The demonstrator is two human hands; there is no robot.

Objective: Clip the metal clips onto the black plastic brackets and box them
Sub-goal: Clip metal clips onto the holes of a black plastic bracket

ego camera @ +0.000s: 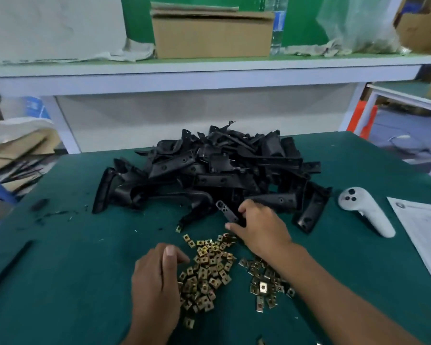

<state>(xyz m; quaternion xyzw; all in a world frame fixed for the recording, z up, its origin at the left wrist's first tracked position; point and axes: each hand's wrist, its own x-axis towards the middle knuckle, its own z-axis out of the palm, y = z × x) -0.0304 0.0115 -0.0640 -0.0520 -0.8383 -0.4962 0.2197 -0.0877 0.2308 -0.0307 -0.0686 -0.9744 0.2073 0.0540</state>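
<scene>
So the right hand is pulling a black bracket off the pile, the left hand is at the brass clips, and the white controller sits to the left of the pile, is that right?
Not quite: the head view shows the white controller to the right of the pile of black brackets, not the left. The rest holds: the right hand grips a black bracket, and the left hand is at the brass clips.

The right hand point(258, 226) reaches forward over the middle of the tabletop, forearm stretched in from the near right corner, its fingers curled round a thin black bracket point(226, 212) that sticks up past the thumb. The left hand point(157, 277) lies nearer the front edge, palm down, fingers loosely bent, fingertips touching the heap of metal clips point(207, 272).
</scene>
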